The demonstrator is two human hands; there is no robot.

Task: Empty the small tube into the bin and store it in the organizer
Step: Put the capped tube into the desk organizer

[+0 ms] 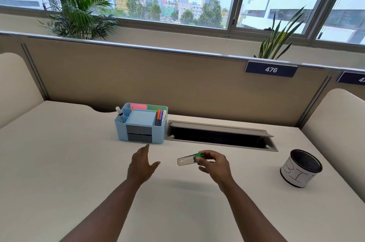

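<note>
Head view: the right hand (214,164) pinches the small tube (187,159) by its green cap (198,155), above the tabletop (69,162) centre. Left hand (141,164) spread, empty. Bin (301,168) at three o'clock, organizer (141,123) at eleven. The tube looks light, rigid, slippery; grip the body.

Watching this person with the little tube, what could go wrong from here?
The right hand holds the small clear tube only by its green cap end, pinched in the fingertips, so it might slip or twist loose. The mesh bin stands well off to the right, so whatever is inside, which I cannot make out, could spill on the desk if uncapped too soon. The open cable slot lies between tube and blue organizer; a dropped cap could fall in.
</note>
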